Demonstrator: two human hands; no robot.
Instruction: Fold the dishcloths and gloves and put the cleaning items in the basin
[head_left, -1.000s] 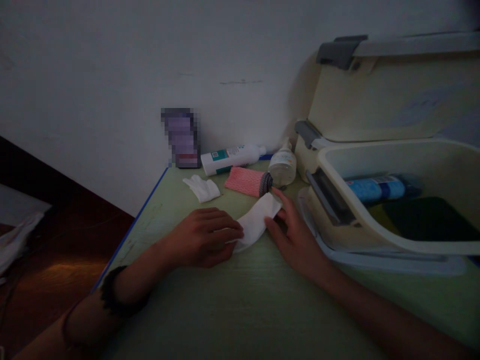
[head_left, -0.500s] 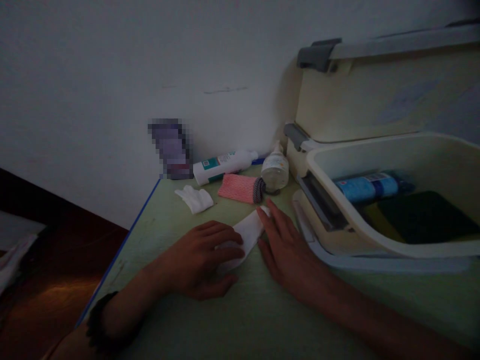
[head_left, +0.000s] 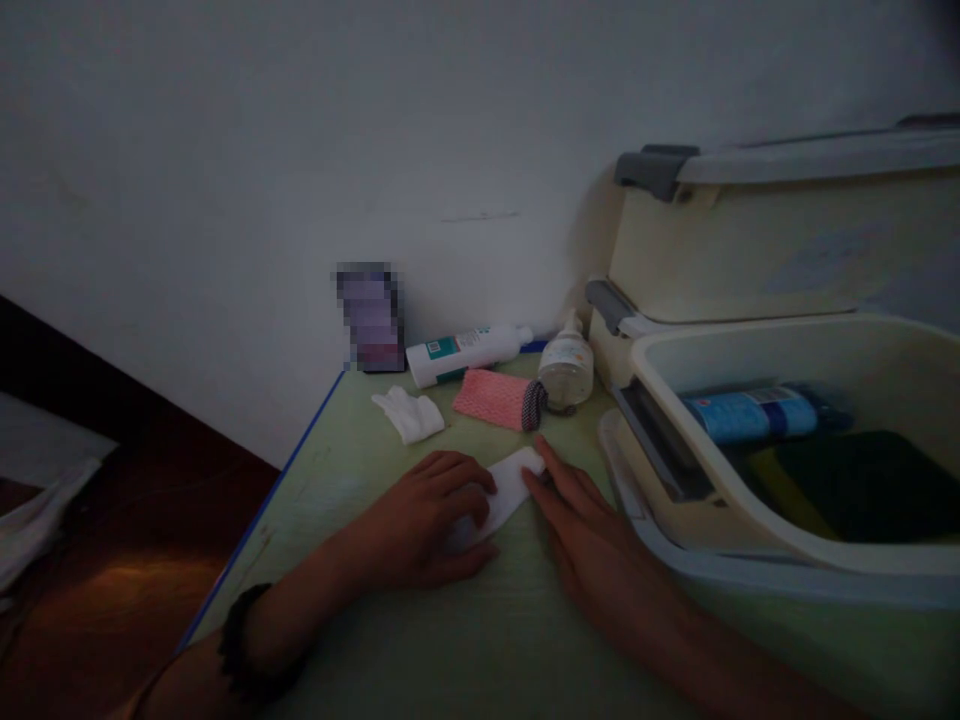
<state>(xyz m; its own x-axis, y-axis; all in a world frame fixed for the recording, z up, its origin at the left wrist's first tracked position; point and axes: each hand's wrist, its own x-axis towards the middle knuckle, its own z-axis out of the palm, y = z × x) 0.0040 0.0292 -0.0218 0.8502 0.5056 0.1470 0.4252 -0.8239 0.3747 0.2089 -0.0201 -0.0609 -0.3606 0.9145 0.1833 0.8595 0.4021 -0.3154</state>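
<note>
A folded strip of thin white cloth (head_left: pixel 510 490) lies slantwise on the green tabletop between my hands. My left hand (head_left: pixel 420 525) is closed over its near end, fingers curled on top and thumb along the lower side; that end is mostly hidden. At the far end, my right hand (head_left: pixel 592 530) holds the tip between thumb and fingers. Just beyond lies a second, crumpled white cloth piece (head_left: pixel 410 414), apart from both hands. A pink textured pouch-like item (head_left: pixel 495 398) with a black-and-white patterned end lies behind the strip.
Against the wall are a blurred phone-like object (head_left: pixel 375 320), a white bottle (head_left: pixel 465 355) on its side and a clear pump bottle (head_left: pixel 566 370). To the right stands a cream bin (head_left: pixel 675 350), lid raised, holding a blue-labelled package (head_left: pixel 754 412) and a dark green-and-yellow sponge-like block (head_left: pixel 862 480).
The white strip has come down flatter onto the table. My right fingers moved from under its far end to over the tip; my left hand shifted along the near end. The view has tilted slightly.
</note>
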